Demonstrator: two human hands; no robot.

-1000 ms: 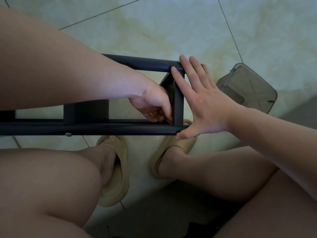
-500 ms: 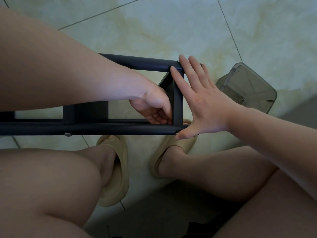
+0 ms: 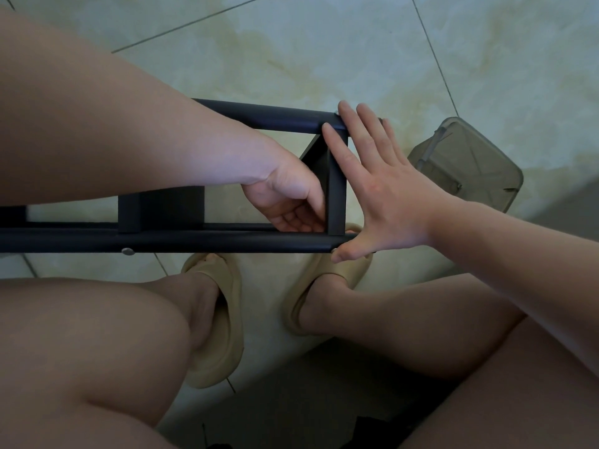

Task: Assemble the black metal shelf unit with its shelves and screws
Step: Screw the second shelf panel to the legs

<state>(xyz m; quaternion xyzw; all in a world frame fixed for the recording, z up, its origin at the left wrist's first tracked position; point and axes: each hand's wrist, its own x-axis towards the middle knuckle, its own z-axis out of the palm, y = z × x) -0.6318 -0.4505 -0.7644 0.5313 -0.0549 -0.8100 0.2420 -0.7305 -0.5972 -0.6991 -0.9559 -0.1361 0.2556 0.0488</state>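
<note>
Apparently both hands [image 3: 382, 202] steady frame [image 3: 335, 202].

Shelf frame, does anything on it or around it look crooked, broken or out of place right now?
Nothing stands out. The black frame looks straight and undamaged, the right hand flat against its end, the left hand curled inside it. A clear plastic box sits tilted on the floor nearby.

Dim, flat indoor light is falling from above and ahead, leaving the tiled floor [image 3: 324, 53] palest at the top and sinking into heavy shadow along the bottom edge under the legs. No glare is showing; the black frame [image 3: 162, 239] is reading as near-featureless dark. Wide-angle stretch is bulging the forearms and knees at the edges, and close skin is looking soft.
</note>
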